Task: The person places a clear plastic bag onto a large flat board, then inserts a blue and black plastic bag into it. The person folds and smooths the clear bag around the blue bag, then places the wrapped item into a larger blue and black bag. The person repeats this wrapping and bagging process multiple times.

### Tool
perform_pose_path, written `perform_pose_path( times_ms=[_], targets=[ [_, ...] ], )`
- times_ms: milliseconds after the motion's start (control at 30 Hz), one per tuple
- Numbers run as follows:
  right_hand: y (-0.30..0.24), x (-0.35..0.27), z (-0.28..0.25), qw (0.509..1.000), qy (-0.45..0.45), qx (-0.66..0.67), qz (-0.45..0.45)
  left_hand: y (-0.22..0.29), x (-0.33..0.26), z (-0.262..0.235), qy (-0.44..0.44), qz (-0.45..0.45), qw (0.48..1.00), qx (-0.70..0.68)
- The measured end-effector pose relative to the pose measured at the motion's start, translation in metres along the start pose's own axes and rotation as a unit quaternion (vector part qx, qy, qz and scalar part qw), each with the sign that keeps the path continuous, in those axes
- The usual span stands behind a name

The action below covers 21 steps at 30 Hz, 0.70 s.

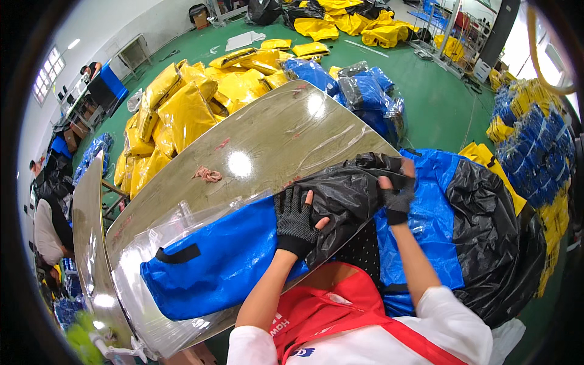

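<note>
Steel-grey worktable (261, 140): long, shiny, curved by the lens; runs from lower left up to centre. I see glare spots on it and a small pinkish scrap (208, 175) lying alone on the bare part.
Far left: a person in a white top (45, 231) at the frame edge, well apart from my hands; another person further back by a desk.
Clear plastic bag (152, 243): lies at the table's near-left end, mouth toward me; the folded blue bundle (213, 261) sits partly inside it, w/ a black strap patch on its side.
Left hand (296, 222): black fingerless dotted glove, palm down, fingers spread apart and pressed flat on the bundle where blue meets the black plastic sheet (347, 188). Not clamped on anything, just pushing down.
Right hand (396, 193): same glove type, fingers curled shut on a fold of the black plastic sheet at the bundle's top edge.
Bundle position: across the table's near end, right in front of my chest; its right half (blue + black) hangs off toward the floor.
Background floor: green, w/ yellow packed bags (182, 103) heaped beyond the table, blue packed bags (365, 91) just right of them.
Far right: stacked blue/yellow packs (535, 140).
</note>
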State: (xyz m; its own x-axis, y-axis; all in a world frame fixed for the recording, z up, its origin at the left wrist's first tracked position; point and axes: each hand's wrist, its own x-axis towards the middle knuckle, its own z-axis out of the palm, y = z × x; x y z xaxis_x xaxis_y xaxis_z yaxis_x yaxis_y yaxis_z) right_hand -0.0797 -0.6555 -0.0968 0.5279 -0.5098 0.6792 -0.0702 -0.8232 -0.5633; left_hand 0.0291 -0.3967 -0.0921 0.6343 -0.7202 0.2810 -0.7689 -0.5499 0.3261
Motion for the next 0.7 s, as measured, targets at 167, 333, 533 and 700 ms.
perform_pose_path(
  times_ms=[167, 333, 533, 700],
  targets=[
    [0.022, -0.030, 0.000, 0.891, 0.183, 0.299, 0.289, 0.016, -0.001, -0.003, 0.006, 0.006, 1.000, -0.023],
    [-0.005, -0.045, 0.010, 0.791, 0.173, 0.448, 0.378, 0.013, -0.004, -0.006, 0.015, 0.001, 0.999, -0.035],
    [-0.102, -0.008, 0.012, 0.911, -0.070, 0.332, 0.234, 0.006, -0.008, -0.001, 0.023, -0.029, 0.999, -0.024],
    [-0.202, -0.039, 0.025, 0.917, -0.290, 0.034, -0.274, -0.007, -0.049, -0.035, 0.036, -0.073, 0.929, -0.361]
  ],
)
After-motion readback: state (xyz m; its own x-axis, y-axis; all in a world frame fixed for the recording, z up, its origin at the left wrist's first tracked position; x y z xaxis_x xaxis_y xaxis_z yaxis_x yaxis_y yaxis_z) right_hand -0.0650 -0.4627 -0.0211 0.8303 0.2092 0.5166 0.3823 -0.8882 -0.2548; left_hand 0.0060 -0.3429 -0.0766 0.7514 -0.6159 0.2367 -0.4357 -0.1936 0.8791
